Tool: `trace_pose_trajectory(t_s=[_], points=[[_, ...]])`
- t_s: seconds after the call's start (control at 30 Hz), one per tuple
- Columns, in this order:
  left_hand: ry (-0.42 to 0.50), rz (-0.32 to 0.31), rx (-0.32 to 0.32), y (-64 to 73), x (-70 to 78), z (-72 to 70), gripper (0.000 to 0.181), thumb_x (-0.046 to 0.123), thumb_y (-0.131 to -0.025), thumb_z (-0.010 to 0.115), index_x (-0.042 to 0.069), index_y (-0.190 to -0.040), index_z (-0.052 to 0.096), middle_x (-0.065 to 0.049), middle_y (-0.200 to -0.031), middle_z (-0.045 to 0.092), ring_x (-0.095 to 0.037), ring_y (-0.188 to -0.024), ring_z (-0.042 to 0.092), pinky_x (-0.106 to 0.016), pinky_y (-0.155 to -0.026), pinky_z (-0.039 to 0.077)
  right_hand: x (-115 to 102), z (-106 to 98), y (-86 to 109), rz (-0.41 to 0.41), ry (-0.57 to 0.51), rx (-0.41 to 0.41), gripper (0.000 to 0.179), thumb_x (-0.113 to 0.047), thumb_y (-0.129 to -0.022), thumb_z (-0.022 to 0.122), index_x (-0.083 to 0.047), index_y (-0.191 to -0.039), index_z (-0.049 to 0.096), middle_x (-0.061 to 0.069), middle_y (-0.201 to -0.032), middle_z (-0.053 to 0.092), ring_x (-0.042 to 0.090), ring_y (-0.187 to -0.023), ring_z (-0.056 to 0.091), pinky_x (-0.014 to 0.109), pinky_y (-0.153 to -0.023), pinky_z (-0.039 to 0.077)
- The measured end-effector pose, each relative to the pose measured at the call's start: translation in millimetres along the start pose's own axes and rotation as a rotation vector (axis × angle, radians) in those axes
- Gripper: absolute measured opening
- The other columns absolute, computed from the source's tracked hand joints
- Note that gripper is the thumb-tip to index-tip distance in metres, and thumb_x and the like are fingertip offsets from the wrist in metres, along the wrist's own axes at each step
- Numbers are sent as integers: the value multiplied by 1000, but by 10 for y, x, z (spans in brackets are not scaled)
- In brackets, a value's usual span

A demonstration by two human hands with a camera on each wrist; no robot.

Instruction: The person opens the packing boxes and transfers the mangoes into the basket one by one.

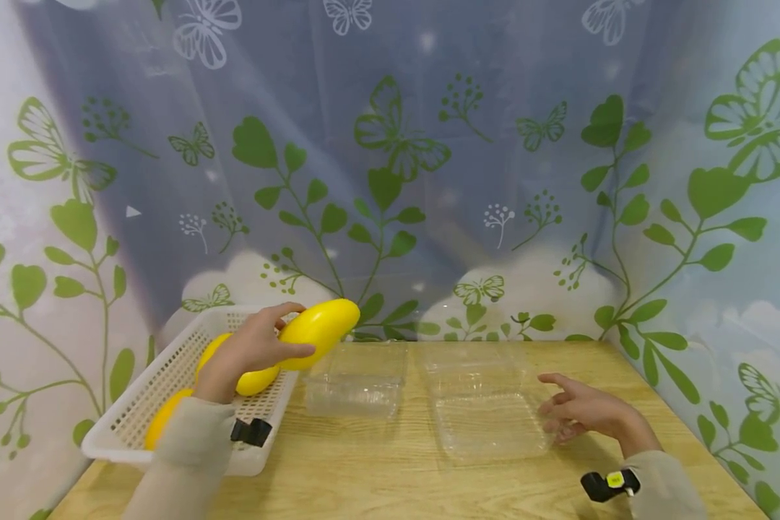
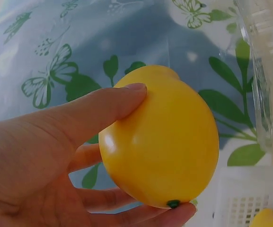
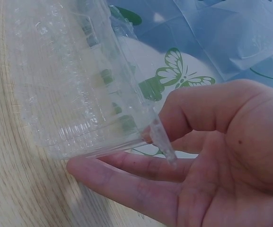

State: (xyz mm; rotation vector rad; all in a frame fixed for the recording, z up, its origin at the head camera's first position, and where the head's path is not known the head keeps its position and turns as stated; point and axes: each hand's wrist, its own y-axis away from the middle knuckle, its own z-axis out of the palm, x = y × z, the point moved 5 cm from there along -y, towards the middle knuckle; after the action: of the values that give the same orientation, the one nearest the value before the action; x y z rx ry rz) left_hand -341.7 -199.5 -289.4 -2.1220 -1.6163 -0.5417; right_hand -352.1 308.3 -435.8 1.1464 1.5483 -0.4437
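My left hand [image 1: 250,350] holds a smooth yellow mango [image 1: 321,328] above the right rim of a white basket [image 1: 107,448]. The left wrist view shows the thumb on the near face of the mango [image 2: 164,142] and fingers around its far side, with a small green stem spot at its lower end. More yellow mangoes [image 1: 256,381] lie in the basket, partly hidden by the left arm. At the right edge of a clear plastic box [image 1: 487,426], my right hand [image 1: 588,412] pinches the rim, thumb at the corner and fingers along the outer wall [image 3: 122,137].
A second clear plastic box [image 1: 354,397] stands between the basket and the box at my right hand. Everything rests on a wooden table [image 1: 364,484]. Behind it hangs a curtain [image 1: 429,217] printed with green leaves and butterflies.
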Motion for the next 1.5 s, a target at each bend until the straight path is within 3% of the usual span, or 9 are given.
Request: trace_pose_trajectory(t_s=[0.13,0.33,0.6,0.87,1.5], points=[[-17,-4,2,55,-89,-51,78,38,-90,79,9,-153,46,-32,-136,57,-37,-105,65,-43,-80,56,-11,16,-4,5,-1,-4,93,-6,-97,63,7,-160,-4,45,-140,44,21,-79,67,42,-78,64],[29,-41,-5,129,-213,-120,83,36,-90,80,5,-155,41,-39,-139,51,-29,-86,71,-37,-69,60,-18,9,11,9,8,2,93,-6,-98,62,7,-160,-4,46,-141,42,23,-84,69,42,-79,64],[-3,-75,-21,197,-346,-226,83,38,-89,80,4,-154,41,-38,-134,54,-26,-81,67,-35,-65,59,-12,10,8,7,9,-4,93,-7,-98,63,8,-160,-4,45,-140,45,26,-86,71,40,-76,63],[-165,-93,-25,235,-485,-375,85,45,-87,81,3,-152,45,-35,-132,59,-42,-108,63,-53,-85,56,-4,7,12,-2,7,-6,93,-7,-98,63,8,-160,-4,46,-139,45,23,-82,70,41,-76,63],[-208,-106,-98,261,-628,-490,83,35,-84,86,-1,-148,48,-38,-134,57,-51,-117,60,-59,-88,56,12,-9,1,-2,8,-4,90,-6,-99,60,8,-160,-5,46,-139,45,30,-86,73,43,-76,64]])
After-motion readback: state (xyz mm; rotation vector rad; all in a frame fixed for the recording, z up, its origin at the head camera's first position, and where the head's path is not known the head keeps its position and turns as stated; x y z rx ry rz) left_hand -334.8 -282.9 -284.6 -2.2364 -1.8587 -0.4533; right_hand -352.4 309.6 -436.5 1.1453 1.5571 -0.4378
